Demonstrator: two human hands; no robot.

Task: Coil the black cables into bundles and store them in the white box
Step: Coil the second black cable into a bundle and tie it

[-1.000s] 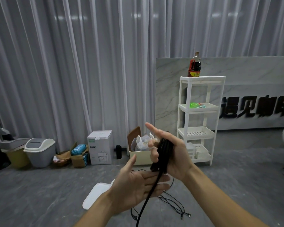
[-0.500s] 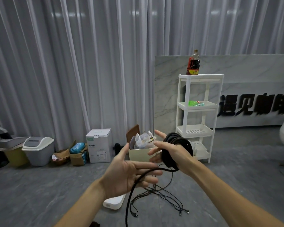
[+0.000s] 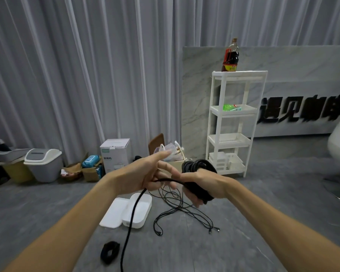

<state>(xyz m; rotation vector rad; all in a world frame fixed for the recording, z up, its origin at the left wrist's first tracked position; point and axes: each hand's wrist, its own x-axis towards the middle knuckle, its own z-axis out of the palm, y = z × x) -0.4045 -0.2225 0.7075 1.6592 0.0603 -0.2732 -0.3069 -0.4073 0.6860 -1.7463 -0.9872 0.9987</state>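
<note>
Head view: our gaze has dropped, so the floor (image 3: pixel 263 222) now shows the white box (image 3: pixel 133 211), lid off beside it, and loose thin cables (image 3: pixel 185 211). Our right hand (image 3: pixel 206 185) clenches the grown coil (image 3: pixel 196 169); our left hand (image 3: pixel 143 177), fingers loose, guides the thick cable (image 3: pixel 130 222) across. One small bundle (image 3: pixel 110 252) waits unboxed.

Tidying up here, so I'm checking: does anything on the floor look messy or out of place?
Yes. Thin black cables lie in a loose tangle on the grey floor, right of the open white box. A small black bundle also sits on the floor, outside the box.
</note>
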